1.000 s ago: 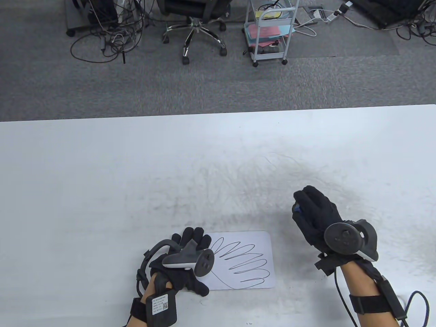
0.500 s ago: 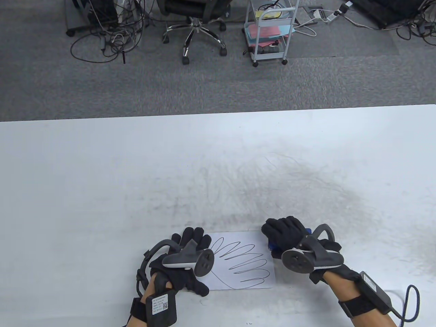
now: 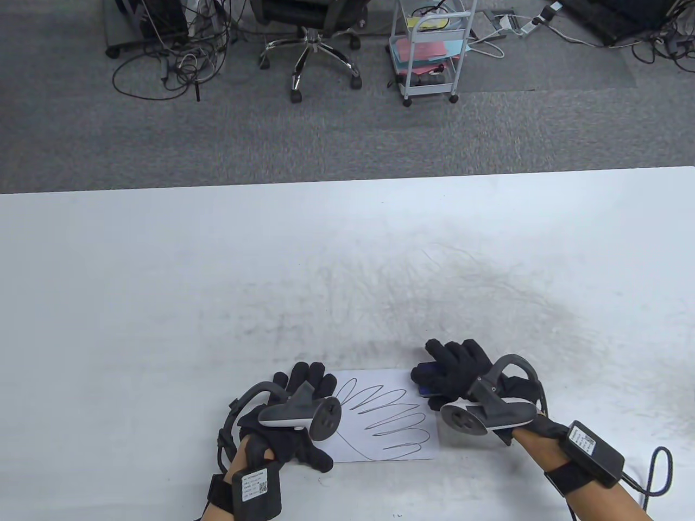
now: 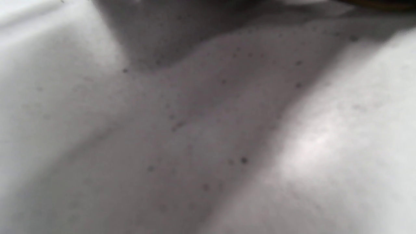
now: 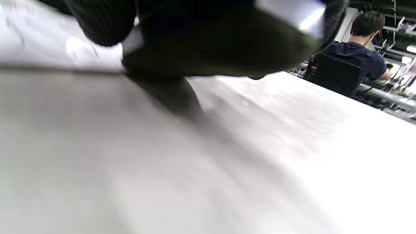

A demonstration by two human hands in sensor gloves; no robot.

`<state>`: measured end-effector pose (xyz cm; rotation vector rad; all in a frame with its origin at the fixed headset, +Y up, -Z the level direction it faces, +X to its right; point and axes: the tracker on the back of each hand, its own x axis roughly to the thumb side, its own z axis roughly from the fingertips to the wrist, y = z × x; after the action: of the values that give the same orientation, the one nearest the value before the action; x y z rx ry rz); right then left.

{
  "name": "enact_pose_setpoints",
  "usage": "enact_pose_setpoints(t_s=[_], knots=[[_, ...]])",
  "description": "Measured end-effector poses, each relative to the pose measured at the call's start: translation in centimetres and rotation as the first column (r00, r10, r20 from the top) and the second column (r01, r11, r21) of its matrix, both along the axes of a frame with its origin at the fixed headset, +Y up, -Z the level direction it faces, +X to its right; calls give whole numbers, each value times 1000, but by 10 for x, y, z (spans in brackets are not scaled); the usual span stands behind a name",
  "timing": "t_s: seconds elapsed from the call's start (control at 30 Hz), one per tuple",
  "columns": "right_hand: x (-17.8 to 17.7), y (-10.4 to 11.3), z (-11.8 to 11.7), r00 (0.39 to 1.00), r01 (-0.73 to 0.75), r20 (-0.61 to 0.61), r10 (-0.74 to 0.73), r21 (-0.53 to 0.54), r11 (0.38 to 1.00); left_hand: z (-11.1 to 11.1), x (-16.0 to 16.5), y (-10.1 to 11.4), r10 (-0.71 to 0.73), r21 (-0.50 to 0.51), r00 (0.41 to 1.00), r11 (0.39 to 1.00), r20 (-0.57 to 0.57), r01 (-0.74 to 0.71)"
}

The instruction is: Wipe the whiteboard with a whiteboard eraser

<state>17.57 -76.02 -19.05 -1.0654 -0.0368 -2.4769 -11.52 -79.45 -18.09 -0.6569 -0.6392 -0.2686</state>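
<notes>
A small white whiteboard (image 3: pixel 388 434) with black looping scribbles lies flat on the table near the front edge. My left hand (image 3: pixel 304 396) rests on its left edge, fingers spread flat. My right hand (image 3: pixel 453 369) grips a blue whiteboard eraser (image 3: pixel 425 388) and holds it at the board's top right corner. In the right wrist view the eraser's dark underside (image 5: pixel 214 42) sits low over the table with a gloved finger (image 5: pixel 100 22) beside it. The left wrist view shows only blurred table surface.
The white table (image 3: pixel 163 282) carries grey smudges and faint scratches in its middle. Beyond its far edge are carpet, an office chair (image 3: pixel 312 43) and a small wheeled cart (image 3: pixel 431 54). A seated person (image 5: pixel 357 55) shows far off in the right wrist view.
My right hand came down and left with the eraser, from above the table's right middle to the board's top right corner. My left hand has not moved.
</notes>
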Motion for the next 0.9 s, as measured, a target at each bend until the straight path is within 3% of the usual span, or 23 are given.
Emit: enact_pose_setpoints(t_s=[0.03, 0.13, 0.37, 0.6, 0.7, 0.8, 0.9], knots=[[3, -3, 2, 999, -47, -4, 47, 22, 999, 0, 0, 0, -3, 7, 1000, 1000, 0, 3], [4, -7, 1, 999, 50, -3, -50, -18, 999, 2, 1, 0, -5, 35, 1000, 999, -7, 6], [4, -1, 10, 995, 64, -80, -63, 3, 998, 2, 1, 1, -37, 24, 999, 999, -33, 37], [3, 2, 79, 966, 64, -251, -66, -17, 998, 2, 1, 0, -28, -1, 999, 1000, -31, 28], [2, 5, 95, 962, 45, -269, -53, -38, 998, 1, 1, 0, -24, -2, 999, 1000, -27, 24], [-1, 8, 92, 966, 14, -257, -26, -48, 999, 1, 1, -1, -17, -3, 1000, 1000, -22, 17], [-8, 9, 62, 992, -1, -123, -9, -84, 996, 1, 1, -1, -16, -4, 1000, 1000, -20, 16]])
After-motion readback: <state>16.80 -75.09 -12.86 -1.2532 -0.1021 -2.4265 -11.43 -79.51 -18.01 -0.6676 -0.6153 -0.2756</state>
